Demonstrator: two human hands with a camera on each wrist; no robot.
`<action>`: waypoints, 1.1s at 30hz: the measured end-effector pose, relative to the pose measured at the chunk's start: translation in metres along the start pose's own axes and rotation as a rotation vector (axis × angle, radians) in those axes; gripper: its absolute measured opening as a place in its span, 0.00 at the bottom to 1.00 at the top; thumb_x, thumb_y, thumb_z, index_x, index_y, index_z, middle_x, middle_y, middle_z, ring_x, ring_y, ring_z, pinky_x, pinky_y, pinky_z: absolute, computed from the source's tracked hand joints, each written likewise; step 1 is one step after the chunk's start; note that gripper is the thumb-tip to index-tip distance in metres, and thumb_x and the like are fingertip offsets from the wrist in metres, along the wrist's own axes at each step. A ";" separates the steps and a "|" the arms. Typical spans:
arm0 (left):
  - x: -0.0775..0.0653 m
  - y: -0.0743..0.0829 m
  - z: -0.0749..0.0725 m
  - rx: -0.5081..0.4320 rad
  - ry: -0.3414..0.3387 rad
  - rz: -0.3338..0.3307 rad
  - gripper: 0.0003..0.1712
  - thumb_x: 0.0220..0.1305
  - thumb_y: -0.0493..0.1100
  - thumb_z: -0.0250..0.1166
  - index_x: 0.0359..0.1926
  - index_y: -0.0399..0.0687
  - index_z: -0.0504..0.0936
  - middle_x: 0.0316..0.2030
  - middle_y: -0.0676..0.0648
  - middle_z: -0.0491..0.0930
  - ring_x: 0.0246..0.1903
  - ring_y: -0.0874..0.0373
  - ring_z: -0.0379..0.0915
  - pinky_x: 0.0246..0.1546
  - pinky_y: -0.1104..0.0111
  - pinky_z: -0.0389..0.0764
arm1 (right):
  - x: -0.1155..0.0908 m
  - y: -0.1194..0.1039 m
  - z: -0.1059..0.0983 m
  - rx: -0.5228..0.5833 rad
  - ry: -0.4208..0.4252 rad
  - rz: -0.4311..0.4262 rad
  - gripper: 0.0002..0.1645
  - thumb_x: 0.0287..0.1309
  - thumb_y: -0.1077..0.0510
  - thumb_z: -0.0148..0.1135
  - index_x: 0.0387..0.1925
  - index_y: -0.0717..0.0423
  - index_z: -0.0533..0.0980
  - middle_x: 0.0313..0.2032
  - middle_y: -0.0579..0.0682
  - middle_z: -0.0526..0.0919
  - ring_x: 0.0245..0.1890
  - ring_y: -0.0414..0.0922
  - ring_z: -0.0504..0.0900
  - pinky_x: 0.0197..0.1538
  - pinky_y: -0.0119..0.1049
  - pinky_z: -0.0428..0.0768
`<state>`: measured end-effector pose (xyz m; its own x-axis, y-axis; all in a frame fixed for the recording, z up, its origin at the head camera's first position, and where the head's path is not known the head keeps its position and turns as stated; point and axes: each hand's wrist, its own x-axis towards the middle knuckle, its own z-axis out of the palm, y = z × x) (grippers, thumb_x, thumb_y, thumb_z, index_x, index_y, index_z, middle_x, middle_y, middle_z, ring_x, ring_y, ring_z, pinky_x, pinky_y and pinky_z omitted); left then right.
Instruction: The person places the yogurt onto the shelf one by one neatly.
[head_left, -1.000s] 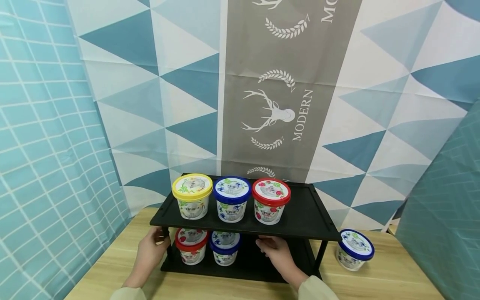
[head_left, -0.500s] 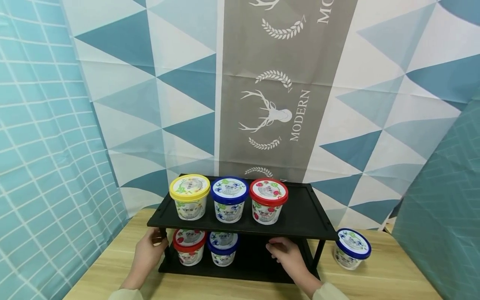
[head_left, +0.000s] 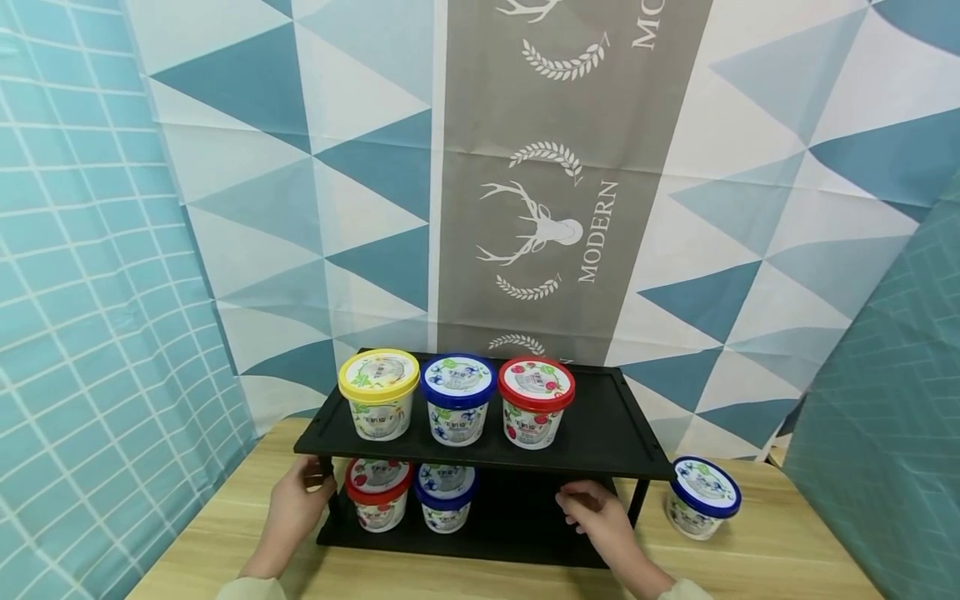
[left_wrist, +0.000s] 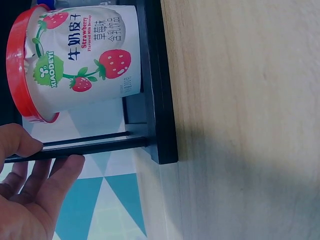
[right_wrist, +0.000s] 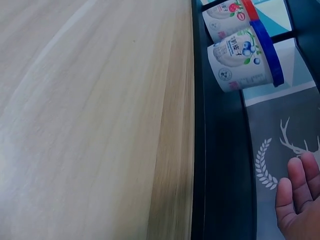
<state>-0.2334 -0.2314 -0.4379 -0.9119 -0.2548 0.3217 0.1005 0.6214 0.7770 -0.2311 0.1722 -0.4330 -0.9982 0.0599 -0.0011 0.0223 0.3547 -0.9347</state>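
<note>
A black two-tier rack [head_left: 615,433] stands on the wooden table. My left hand [head_left: 298,504] holds its left front post [left_wrist: 100,147], thumb on one side and fingers on the other. On the lower tier, a red-lidded strawberry cup [left_wrist: 95,65] sits beside that post, with a blue-lidded cup [right_wrist: 240,62] to its right. My right hand [head_left: 600,517], holding nothing and with fingers loosely bent, is below the upper tier's front edge, near the right front post [head_left: 639,502]. Along the upper tier stand yellow-lidded [head_left: 381,400], blue-lidded [head_left: 459,400] and red-lidded [head_left: 536,404] cups.
Another blue-lidded cup [head_left: 702,498] stands on the table [head_left: 787,542], right of the rack. Patterned cloth [head_left: 375,208] hangs behind the rack. Tile-print curtains flank it at left [head_left: 82,292] and right [head_left: 885,417].
My right hand has moved rightward under the upper tier, from near its middle toward the right front post. The left hand stays at its post, and the cups keep their places.
</note>
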 end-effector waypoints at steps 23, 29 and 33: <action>0.000 0.000 0.000 0.020 0.000 -0.008 0.18 0.55 0.36 0.55 0.48 0.36 0.69 0.44 0.33 0.75 0.44 0.41 0.74 0.42 0.56 0.76 | -0.017 0.013 -0.039 0.001 0.077 0.080 0.28 0.50 0.43 0.57 0.44 0.62 0.72 0.32 0.53 0.79 0.30 0.45 0.77 0.33 0.37 0.77; -0.001 0.001 0.000 0.030 -0.006 -0.020 0.18 0.55 0.36 0.55 0.48 0.36 0.69 0.44 0.33 0.75 0.44 0.41 0.73 0.42 0.55 0.76 | -0.021 0.019 -0.050 -0.006 0.082 0.110 0.30 0.50 0.41 0.56 0.45 0.62 0.71 0.33 0.55 0.78 0.30 0.45 0.77 0.33 0.37 0.76; -0.001 0.002 -0.001 0.033 -0.015 -0.034 0.18 0.55 0.36 0.55 0.48 0.36 0.69 0.44 0.33 0.74 0.44 0.41 0.73 0.42 0.55 0.76 | -0.024 0.022 -0.058 -0.003 0.092 0.136 0.31 0.50 0.39 0.55 0.45 0.61 0.71 0.33 0.54 0.78 0.31 0.45 0.77 0.33 0.36 0.76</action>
<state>-0.2324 -0.2308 -0.4363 -0.9203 -0.2656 0.2872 0.0561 0.6369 0.7689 -0.2036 0.2331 -0.4331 -0.9765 0.1932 -0.0952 0.1576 0.3399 -0.9271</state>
